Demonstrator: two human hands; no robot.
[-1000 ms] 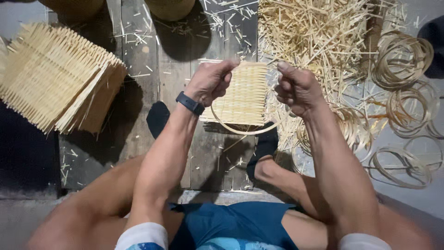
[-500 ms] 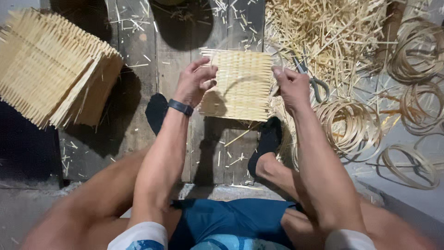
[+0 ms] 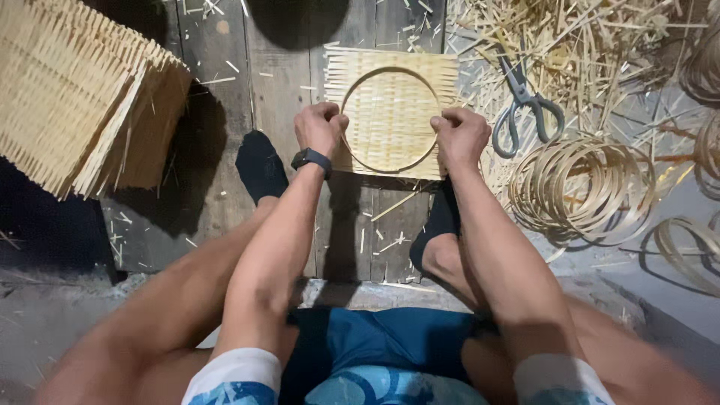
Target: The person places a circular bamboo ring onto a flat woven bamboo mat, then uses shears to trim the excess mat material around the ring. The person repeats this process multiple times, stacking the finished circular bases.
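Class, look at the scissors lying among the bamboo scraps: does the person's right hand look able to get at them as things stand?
Probably yes. The scissors lie uncovered just right of the right hand, with only loose scraps between. But that hand now holds the ring on the woven mat, so it must let go first.

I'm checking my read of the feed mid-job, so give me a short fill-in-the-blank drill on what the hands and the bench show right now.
1. A thin round ____ lies on the woven mat.
2. The left hand has a dark ____ on its wrist.
3. The scissors lie to the ____ of the right hand.
4. The stack of mats lies at the far ____.

Missing words: hoop; watch; right; left
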